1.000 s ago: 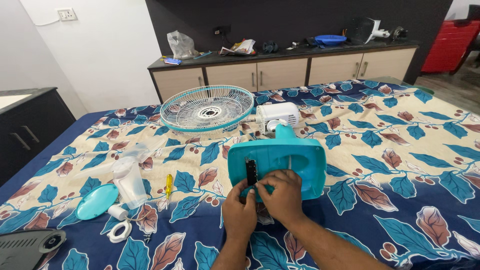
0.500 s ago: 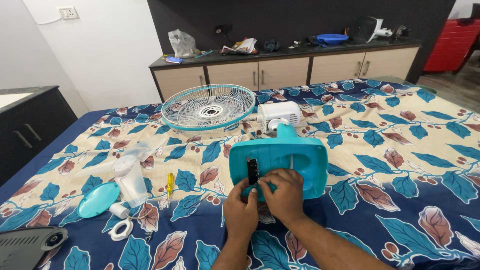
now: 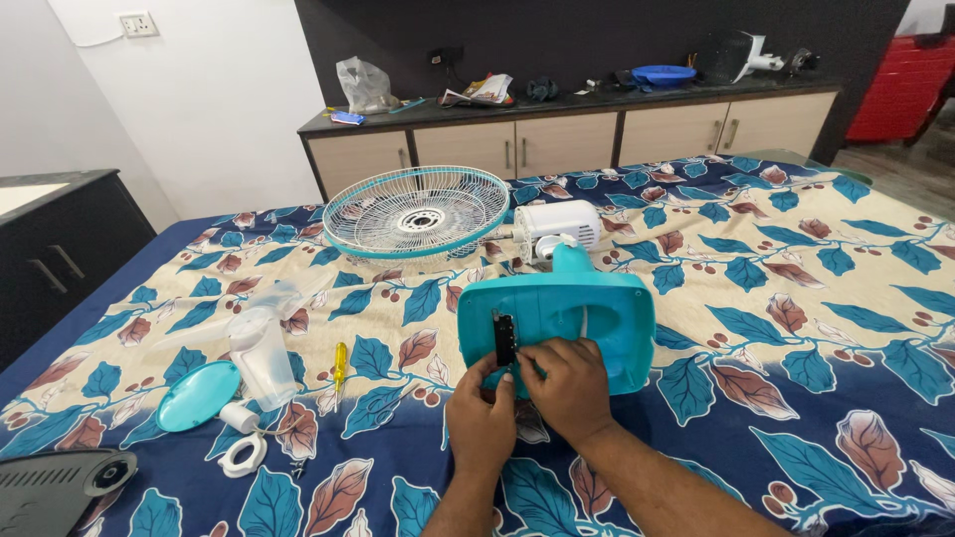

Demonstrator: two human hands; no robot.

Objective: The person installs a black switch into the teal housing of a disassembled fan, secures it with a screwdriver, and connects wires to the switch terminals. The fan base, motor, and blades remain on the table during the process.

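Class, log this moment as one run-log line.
left hand: on fan base edge | right hand: at black switch | screwdriver: on bed

Fan base (image 3: 567,323) lies at frame centre on the bedspread (image 3: 816,298), with the left hand (image 3: 480,423) and right hand (image 3: 564,386) at its lower left edge, on the switch block (image 3: 505,341). Directly above the base: the motor housing (image 3: 557,227); to that housing's left, the fan guard (image 3: 416,212). Left of the base lies the screwdriver (image 3: 339,369); further left, the fan blade (image 3: 261,343), then the round cap (image 3: 198,396). Lower left corner: a separate device (image 3: 55,487). Along the upper frame, behind the bed: the sideboard (image 3: 567,134).
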